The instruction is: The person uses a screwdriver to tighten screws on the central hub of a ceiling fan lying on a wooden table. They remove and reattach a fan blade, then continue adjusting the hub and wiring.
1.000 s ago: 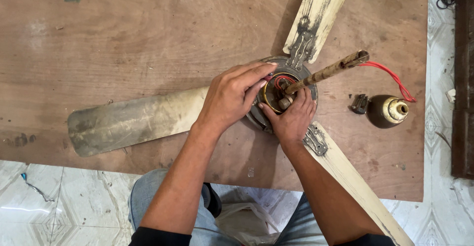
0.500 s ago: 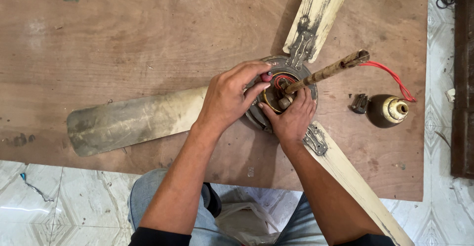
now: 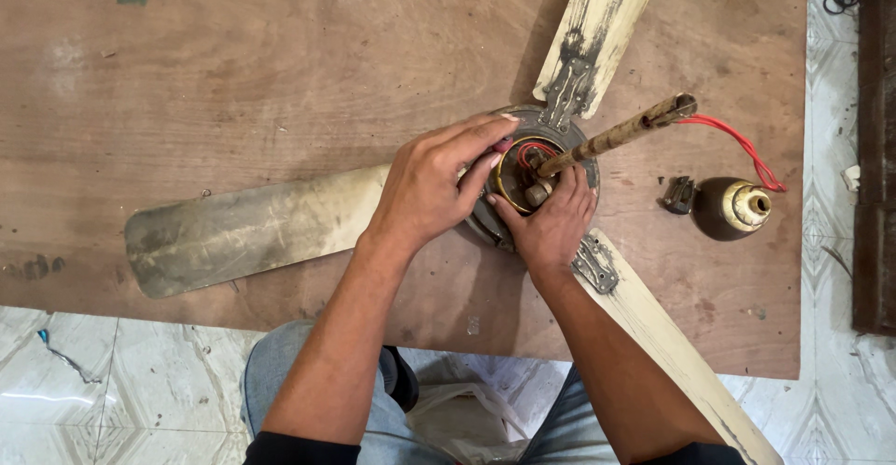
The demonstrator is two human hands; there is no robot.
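An old three-bladed ceiling fan lies on a brown wooden board [image 3: 233, 73]. Its round motor hub [image 3: 581, 147] sits in the middle, with a rusty downrod [image 3: 621, 133] sticking out to the right and red wires [image 3: 747, 147] trailing from the rod's end. My left hand [image 3: 434, 180] rests on the hub's left side, fingertips on the brass ring at its centre. My right hand [image 3: 551, 222] grips the hub from below, thumb and fingers on a small part at the rod's base. The hub's near side is hidden under both hands.
A dark brown canopy cup with a brass top [image 3: 733, 208] lies on the board right of the hub, a small metal piece [image 3: 679, 194] beside it. Fan blades reach left [image 3: 243, 236], up [image 3: 602, 26] and down right [image 3: 672, 344]. Tiled floor [image 3: 112, 390] lies below the board.
Both hands stay on the hub. The left fingers have shifted slightly across the centre ring; nothing else has moved.
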